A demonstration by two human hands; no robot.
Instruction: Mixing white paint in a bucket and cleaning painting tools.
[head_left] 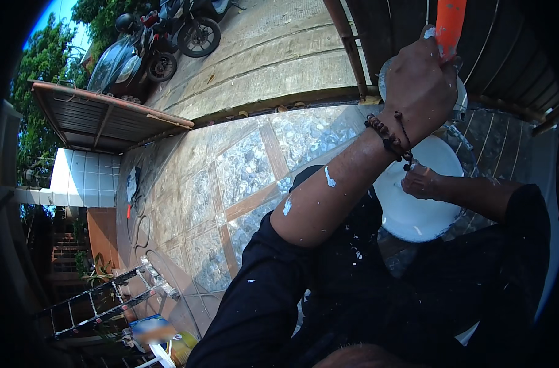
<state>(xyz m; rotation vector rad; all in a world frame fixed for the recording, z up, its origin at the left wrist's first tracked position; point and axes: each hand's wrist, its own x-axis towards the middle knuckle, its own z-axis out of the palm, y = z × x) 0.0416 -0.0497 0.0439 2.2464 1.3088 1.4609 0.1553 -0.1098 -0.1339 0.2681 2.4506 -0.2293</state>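
Note:
My left hand [424, 83], with a beaded bracelet on its wrist, is closed around a paint-smeared orange handle [451, 24] at the upper right. What the handle belongs to is out of view. White paint spots dot that forearm. Below it, my right hand [422, 183] is a closed fist over a round tub of white paint [417, 211]. I cannot make out what its fingers hold. Partly hidden behind my left hand stands another pale round container [387, 76].
A dark slatted gate [500, 49] rises close by on the right. Another gate panel [89, 116] stands at the far left, with motorcycles [196, 37] beyond. A ladder [107, 300] and a cable [141, 236] lie at left on the patterned tile floor [242, 159].

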